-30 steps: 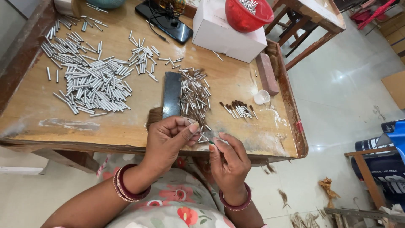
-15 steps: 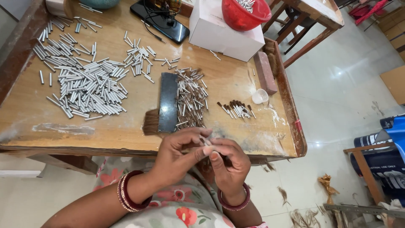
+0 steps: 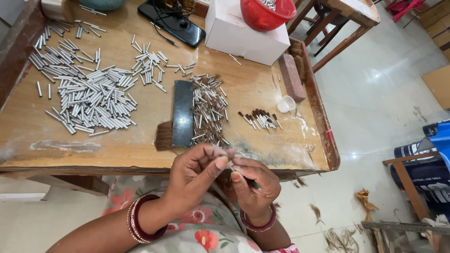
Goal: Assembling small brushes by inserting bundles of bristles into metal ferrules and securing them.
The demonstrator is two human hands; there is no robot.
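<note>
My left hand [image 3: 194, 175] and my right hand [image 3: 253, 182] meet just below the near edge of the wooden table [image 3: 56, 145]. Together their fingertips pinch a small metal tube [image 3: 229, 164]; its far end is hidden by my fingers. Just above my hands lies a dark flat block [image 3: 183, 112] with a tuft of brown bristle hair [image 3: 164, 136] at its near end. A pile of short metal tubes [image 3: 208, 110] lies beside the block. A few finished tubes with dark bristle tips [image 3: 260, 119] lie to the right.
A large heap of silver tubes [image 3: 89, 98] covers the table's left. At the back stand a white box [image 3: 243, 35], a red bowl [image 3: 267, 14] and a black phone [image 3: 176, 26]. A brick-like block [image 3: 291, 77] and small clear cup [image 3: 286, 104] sit right. Hair scraps litter the floor.
My hands have drawn together and moved slightly down from the table edge, both now pinching the small tube. The view has shifted a little.
</note>
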